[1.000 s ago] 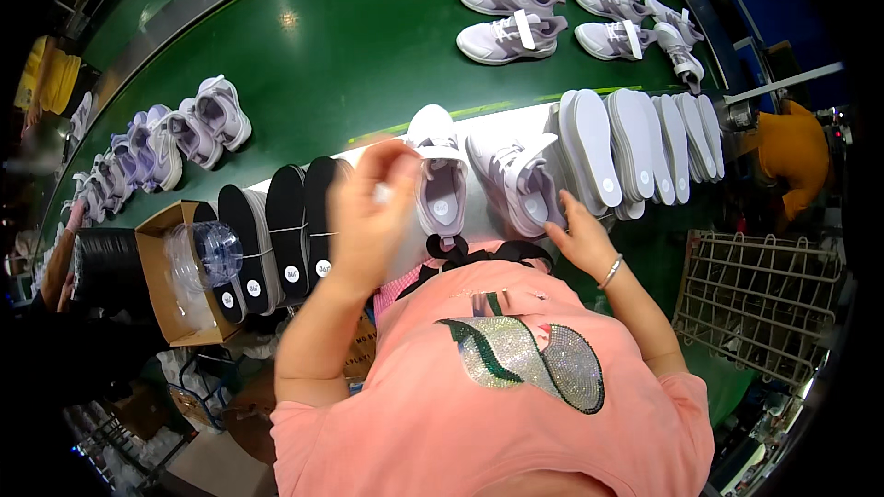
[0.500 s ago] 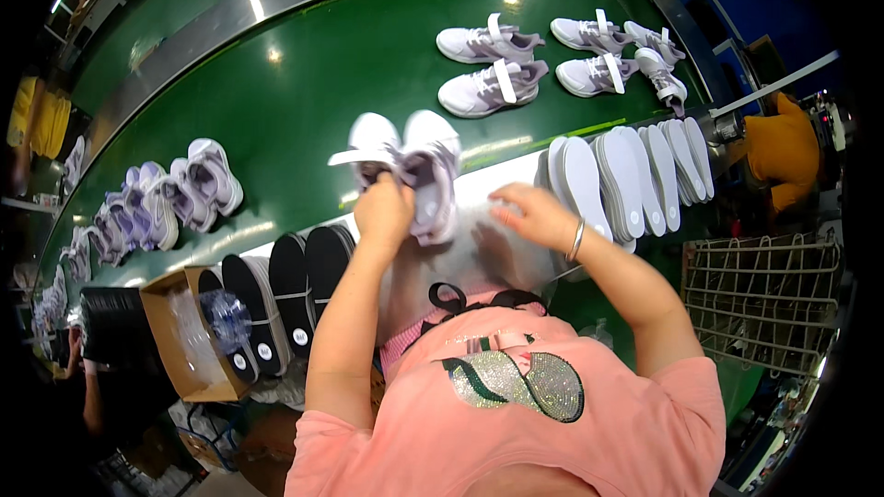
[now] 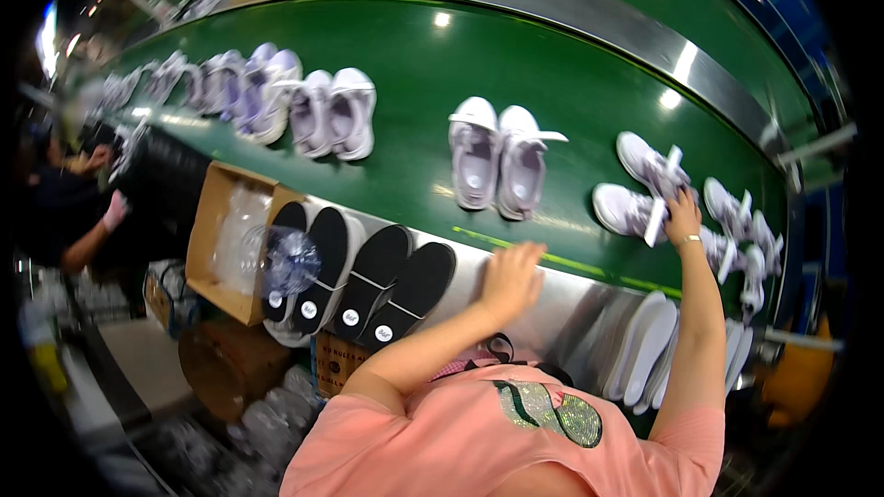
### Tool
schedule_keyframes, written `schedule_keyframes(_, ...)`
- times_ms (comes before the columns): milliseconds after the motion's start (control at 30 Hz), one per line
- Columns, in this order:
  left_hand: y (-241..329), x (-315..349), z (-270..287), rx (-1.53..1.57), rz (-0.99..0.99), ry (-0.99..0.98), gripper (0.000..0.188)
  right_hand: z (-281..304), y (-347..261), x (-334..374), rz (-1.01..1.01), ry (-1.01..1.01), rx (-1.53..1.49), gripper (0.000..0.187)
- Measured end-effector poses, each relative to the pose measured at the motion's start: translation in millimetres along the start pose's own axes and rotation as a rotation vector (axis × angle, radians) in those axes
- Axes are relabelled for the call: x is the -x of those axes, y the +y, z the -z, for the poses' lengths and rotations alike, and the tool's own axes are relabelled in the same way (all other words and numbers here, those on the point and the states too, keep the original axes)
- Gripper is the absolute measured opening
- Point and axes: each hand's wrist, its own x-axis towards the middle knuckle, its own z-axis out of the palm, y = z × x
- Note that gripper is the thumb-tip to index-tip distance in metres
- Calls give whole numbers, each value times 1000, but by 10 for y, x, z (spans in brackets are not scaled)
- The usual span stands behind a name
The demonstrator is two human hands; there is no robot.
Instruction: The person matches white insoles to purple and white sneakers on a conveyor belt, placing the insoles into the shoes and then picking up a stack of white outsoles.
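Observation:
At the right of the green table, my right hand [image 3: 683,218] closes on the heel of a white and grey sneaker [image 3: 643,164] with a white strap. A matching sneaker [image 3: 626,210] lies close beside it, nearer me. My left hand [image 3: 512,281] is over the metal table edge, empty, its fingers loosely bent. Beyond it a pair of sneakers stands on the table, toes pointing away: a left one [image 3: 474,161] and a right one [image 3: 522,170] whose strap sticks out sideways. White insoles [image 3: 645,345] stand in stacks below my right forearm.
More sneakers [image 3: 350,115] form a row at the left, and several others [image 3: 729,207] stand at the far right. Black insoles [image 3: 379,271] in tied bundles lean by a cardboard box [image 3: 214,248] with clear plastic inside. A co-worker's hands show at the left edge.
The sneaker pair my left hand gripped is now on the table, let go. My right hand has reached out to the sneakers on the right. The whole view has turned.

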Motion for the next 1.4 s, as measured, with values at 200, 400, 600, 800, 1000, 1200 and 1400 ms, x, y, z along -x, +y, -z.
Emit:
schedule_keyframes(200, 86, 181, -234, 442, 201, -222, 37, 285, -299, -160, 108, -307, 147, 22)
schedule_keyframes(400, 322, -31, -154, 491, 193, -152, 42, 812, -1162, 504, 34, -449, -271, 34)
schedule_keyframes(600, 448, 275, -413, 249, 105, -119, 65, 872, -1554, 1575, 197, -313, -162, 24)
schedule_keyframes(800, 624, 486, -329, 134, -57, -316, 65, 732, -1288, 2279, 156, -129, -433, 23)
schedule_keyframes(1000, 649, 424, -391, -65, -399, -152, 37, 853, -781, 2613, -232, 127, -628, 20)
schedule_keyframes(1200, 751, 141, -449, -1, -541, -331, 11, 616, -459, 2860, -480, 32, -298, 45)
schedule_keyframes(1400, 677, 25, -377, 308, -90, -266, 12, 678, -506, 2663, -594, 5, -269, 40)
